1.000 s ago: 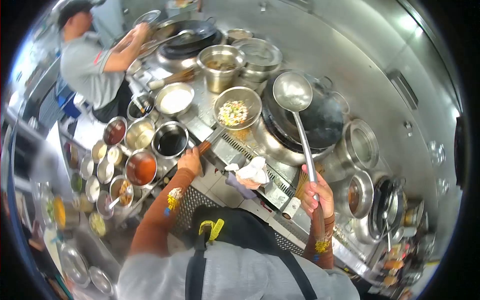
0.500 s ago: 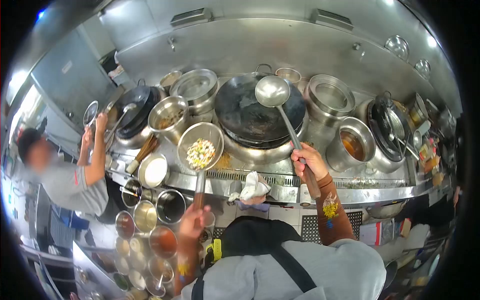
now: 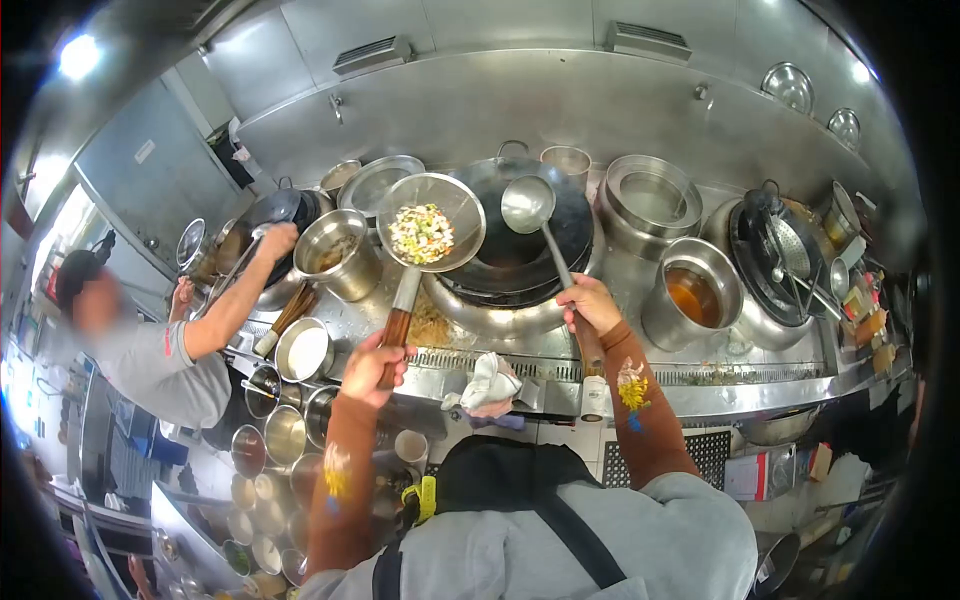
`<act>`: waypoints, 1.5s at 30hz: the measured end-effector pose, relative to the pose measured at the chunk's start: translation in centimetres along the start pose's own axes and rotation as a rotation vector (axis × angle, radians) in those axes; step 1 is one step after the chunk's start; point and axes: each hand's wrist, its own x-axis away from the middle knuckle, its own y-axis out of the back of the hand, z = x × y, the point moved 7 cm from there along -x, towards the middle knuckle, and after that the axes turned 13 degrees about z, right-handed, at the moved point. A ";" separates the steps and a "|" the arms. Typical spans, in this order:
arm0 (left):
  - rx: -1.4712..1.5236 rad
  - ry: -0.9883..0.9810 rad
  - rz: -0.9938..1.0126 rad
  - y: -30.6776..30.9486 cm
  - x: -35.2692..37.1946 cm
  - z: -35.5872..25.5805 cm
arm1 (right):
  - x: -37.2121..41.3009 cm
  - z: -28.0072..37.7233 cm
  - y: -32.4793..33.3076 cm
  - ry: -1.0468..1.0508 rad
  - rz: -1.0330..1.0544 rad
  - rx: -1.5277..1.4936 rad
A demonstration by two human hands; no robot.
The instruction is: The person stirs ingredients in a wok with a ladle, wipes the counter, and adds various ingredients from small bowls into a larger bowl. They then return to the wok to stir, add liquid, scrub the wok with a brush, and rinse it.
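Observation:
My left hand [image 3: 374, 366] is wrapped round the wooden handle of a round mesh strainer [image 3: 462, 215]. In its bowl lies a heap of chopped mixed vegetables [image 3: 421, 234], white, green and orange. The strainer hangs level over the left rim of a large black wok [image 3: 560, 240]. My right hand [image 3: 590, 306] grips the long handle of a steel ladle [image 3: 528, 203], whose bowl is held above the wok. The ladle's bowl looks bare. Part of the wok is hidden behind the strainer and the ladle.
A co-worker [image 3: 160, 340] works at another wok on the left. Steel pots stand around the stove, among them a pot of brown liquid [image 3: 690, 298]. A crumpled white cloth [image 3: 490, 382] lies on the front edge. Several sauce containers [image 3: 286, 434] stand at lower left.
My left hand has carried the strainer forward and right, from the stove's front to over the wok's left rim. The ladle has shifted slightly left and lower. The co-worker's arm has reached forward.

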 end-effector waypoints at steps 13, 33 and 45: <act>-0.356 0.031 -0.076 -4.3 -11.4 1.2 | 0.3 0.1 1.4 0.126 -0.190 0.404; -0.358 -0.241 -0.175 -5.3 -4.2 0.4 | 2.1 -2.5 1.4 0.126 -0.282 0.790; 0.349 -0.152 -0.198 4.1 12.1 13.2 | 7.3 2.1 0.9 0.195 -0.034 0.227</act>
